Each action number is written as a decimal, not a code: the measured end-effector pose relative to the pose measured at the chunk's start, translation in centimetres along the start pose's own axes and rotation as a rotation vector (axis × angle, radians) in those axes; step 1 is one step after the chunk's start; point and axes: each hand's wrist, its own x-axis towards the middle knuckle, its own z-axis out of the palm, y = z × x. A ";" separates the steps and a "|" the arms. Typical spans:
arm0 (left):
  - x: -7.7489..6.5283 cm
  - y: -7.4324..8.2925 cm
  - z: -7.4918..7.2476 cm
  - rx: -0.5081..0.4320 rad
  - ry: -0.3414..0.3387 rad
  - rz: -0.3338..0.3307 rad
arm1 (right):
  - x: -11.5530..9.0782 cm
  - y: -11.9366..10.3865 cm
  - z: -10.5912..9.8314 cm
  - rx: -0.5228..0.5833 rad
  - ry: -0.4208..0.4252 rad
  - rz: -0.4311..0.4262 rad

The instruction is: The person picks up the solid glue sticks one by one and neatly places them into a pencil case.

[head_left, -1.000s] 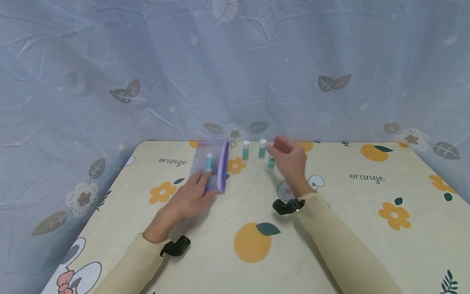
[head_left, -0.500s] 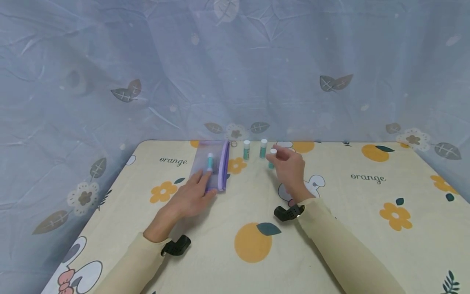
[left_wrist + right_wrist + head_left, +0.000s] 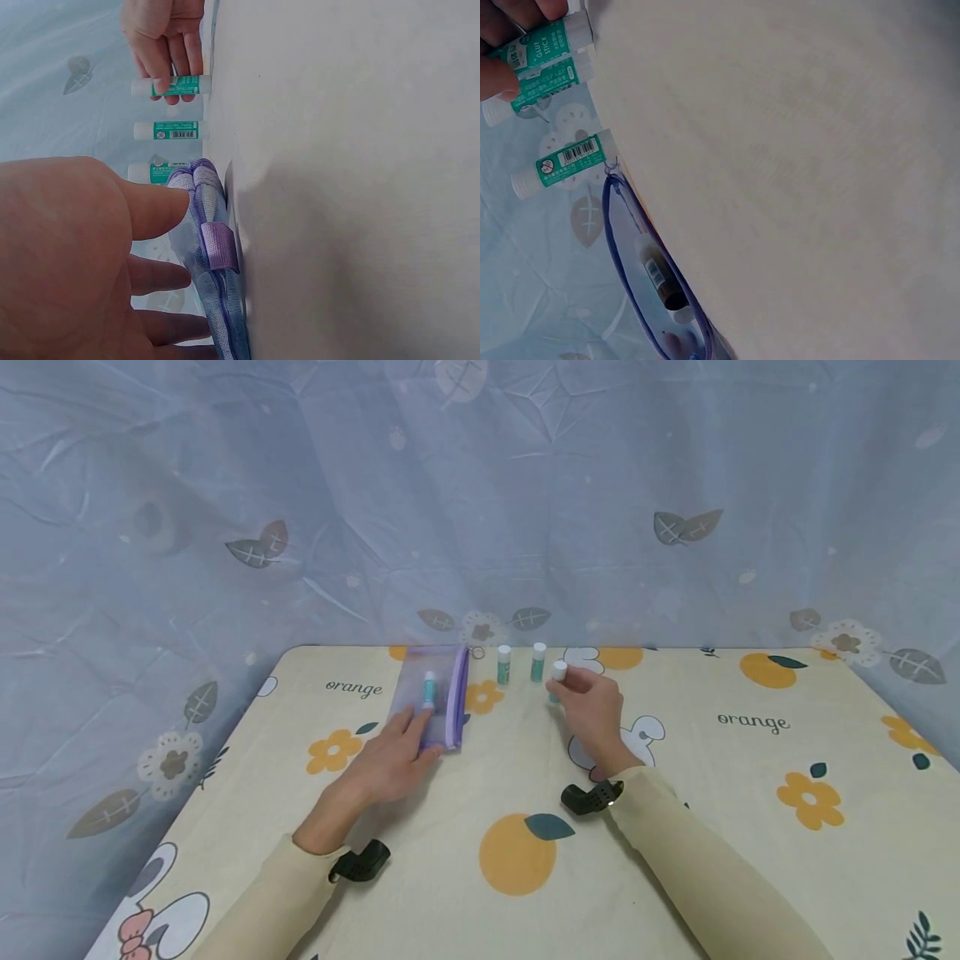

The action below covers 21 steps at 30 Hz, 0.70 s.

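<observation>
Nearby, the left hand [image 3: 388, 768] lies on the near end of the pouch [image 3: 408, 672], fingers straight against it and gripping nothing. Inside the pouch one stick [image 3: 429, 689] rests flat, its length running away from the person, alongside the purple zip edge [image 3: 454, 702]. Right of the pouch, the right hand [image 3: 596, 703] pinches a glue stick [image 3: 558, 672] narrowly between thumb and fingers — upright, so its long axis stands crosswise to that zip edge, which gapes towards it. Whether its base touches the cloth [image 3: 637, 877] I can't quite tell. The pouch is thin, see-through mesh; the sticks are smooth, straight cylinders, white-capped and green-labelled. Farther out, right of the pouch's far corner, a third stick [image 3: 503, 666] and a fourth stick [image 3: 538, 662] stand upright — beyond them, the creased, glossy blue curtain [image 3: 480, 485].
</observation>
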 end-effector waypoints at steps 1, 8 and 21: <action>0.0 0.0 0.0 0.000 0.001 0.000 | 0.0 0.0 0.0 0.002 -0.001 0.002; -0.2 0.1 -0.1 -0.015 0.002 -0.002 | 0.2 0.2 0.0 -0.026 -0.004 0.005; -0.1 0.1 -0.1 -0.010 0.001 0.009 | 0.2 0.1 -0.4 -0.014 0.002 0.033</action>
